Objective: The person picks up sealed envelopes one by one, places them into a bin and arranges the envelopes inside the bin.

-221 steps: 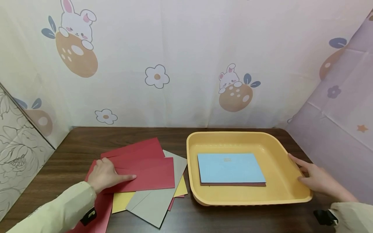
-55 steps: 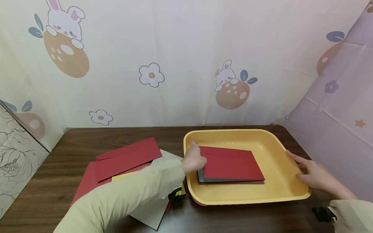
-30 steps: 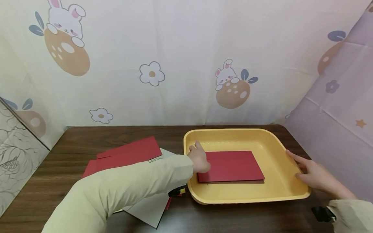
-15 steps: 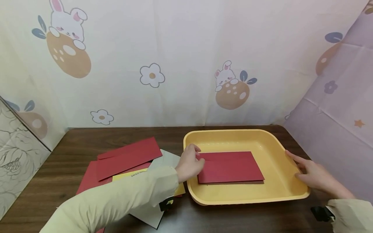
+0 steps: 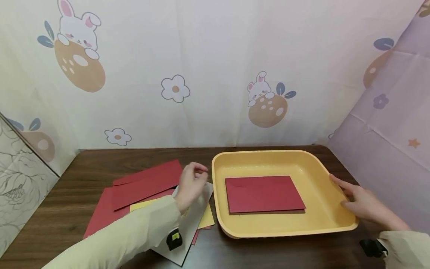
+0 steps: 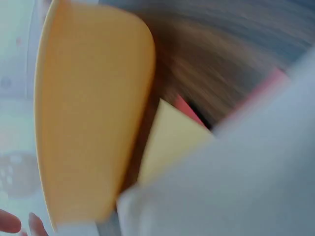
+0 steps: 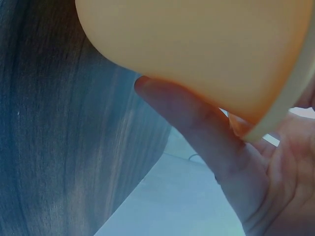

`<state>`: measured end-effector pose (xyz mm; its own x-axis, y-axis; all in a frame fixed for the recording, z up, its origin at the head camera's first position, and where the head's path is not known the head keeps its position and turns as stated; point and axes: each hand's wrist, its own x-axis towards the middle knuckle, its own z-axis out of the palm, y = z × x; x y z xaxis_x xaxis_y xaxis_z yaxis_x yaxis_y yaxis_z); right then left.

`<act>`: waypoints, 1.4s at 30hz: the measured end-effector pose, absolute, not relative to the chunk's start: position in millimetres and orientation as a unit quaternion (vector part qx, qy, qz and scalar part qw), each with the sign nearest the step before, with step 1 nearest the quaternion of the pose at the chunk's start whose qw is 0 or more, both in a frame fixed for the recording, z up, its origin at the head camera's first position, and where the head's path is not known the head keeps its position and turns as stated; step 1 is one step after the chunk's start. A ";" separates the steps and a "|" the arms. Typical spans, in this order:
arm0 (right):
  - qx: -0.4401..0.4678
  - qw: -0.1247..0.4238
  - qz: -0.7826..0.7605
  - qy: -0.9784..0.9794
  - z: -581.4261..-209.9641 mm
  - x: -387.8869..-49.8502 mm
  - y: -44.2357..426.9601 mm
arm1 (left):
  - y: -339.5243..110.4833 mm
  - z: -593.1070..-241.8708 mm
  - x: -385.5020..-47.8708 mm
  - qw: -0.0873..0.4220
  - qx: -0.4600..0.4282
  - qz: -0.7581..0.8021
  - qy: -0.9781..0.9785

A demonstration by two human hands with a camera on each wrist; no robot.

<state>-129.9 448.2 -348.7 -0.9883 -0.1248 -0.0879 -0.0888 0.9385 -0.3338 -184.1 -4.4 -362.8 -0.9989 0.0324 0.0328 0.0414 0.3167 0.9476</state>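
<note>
My left hand [image 5: 192, 184] hovers over the pile of envelopes, left of the yellow tray [image 5: 330, 220]. Its fingers are loosely bent and hold nothing; only fingertips [image 6: 9, 221] show in the left wrist view. In the tray lies a red envelope [image 5: 265, 194], flat on top of a small stack whose brownish edge peeks out below. My right hand [image 5: 364, 205] holds the tray's right rim. In the right wrist view one digit [image 7: 192, 115] lies along the outer wall, and the rest of the grip is partly hidden by the rim.
Left of the tray, red envelopes [image 5: 147, 183], a grey envelope [image 5: 179, 250] and a yellow one [image 5: 206, 218] overlap on the dark wooden table [image 5: 268, 254]. A patterned curtain [image 5: 208, 123] hangs behind the table.
A red envelope has gone from the pile into the tray, covering the light blue one. My left hand has since withdrawn leftward out of the tray; my right hand has stayed at the rim.
</note>
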 end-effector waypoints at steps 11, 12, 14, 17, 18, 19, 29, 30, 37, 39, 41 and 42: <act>-0.049 0.063 -0.163 0.983 -348.7 -129.8 448.2 | -76.0 -382.6 -177.2 0.017 0.080 -0.489 -0.869; -0.049 0.062 -0.163 0.984 -348.9 -129.5 447.7 | -82.6 -383.3 -176.6 0.016 0.085 -0.482 -0.872; -0.048 0.063 -0.164 0.983 -349.1 -128.8 447.5 | -95.5 -384.7 -175.6 0.011 0.094 -0.471 -0.877; -0.049 0.061 -0.163 0.984 -349.5 -128.5 446.8 | -113.6 -386.7 -174.5 0.012 0.108 -0.447 -0.888; -0.051 0.058 -0.162 0.984 -349.6 -128.8 446.7 | -119.1 -387.1 -174.4 0.011 0.113 -0.438 -0.892; -0.052 0.055 -0.160 0.984 -349.6 -129.0 446.5 | -124.3 -387.5 -174.6 0.010 0.118 -0.430 -0.895; -0.049 0.056 -0.163 0.984 -348.5 -129.5 446.7 | -164.7 -386.5 -182.0 -0.113 0.150 -0.349 -0.918; -0.049 0.055 -0.161 0.984 -348.2 -129.5 446.5 | -166.7 -387.0 -182.5 -0.121 0.152 -0.342 -0.920; -0.052 0.051 -0.153 0.986 -345.9 -130.2 444.7 | -173.4 -397.4 -183.4 -0.137 0.156 -0.322 -0.924; -0.051 0.050 -0.149 0.986 -345.5 -129.7 444.2 | -174.3 -400.2 -183.6 -0.136 0.153 -0.321 -0.925; -0.054 0.049 -0.145 0.987 -345.5 -129.5 444.4 | -175.1 -402.3 -183.9 -0.135 0.147 -0.322 -0.925; -0.054 0.049 -0.145 0.987 -345.6 -129.4 444.5 | -175.5 -403.1 -184.0 -0.136 0.143 -0.323 -0.926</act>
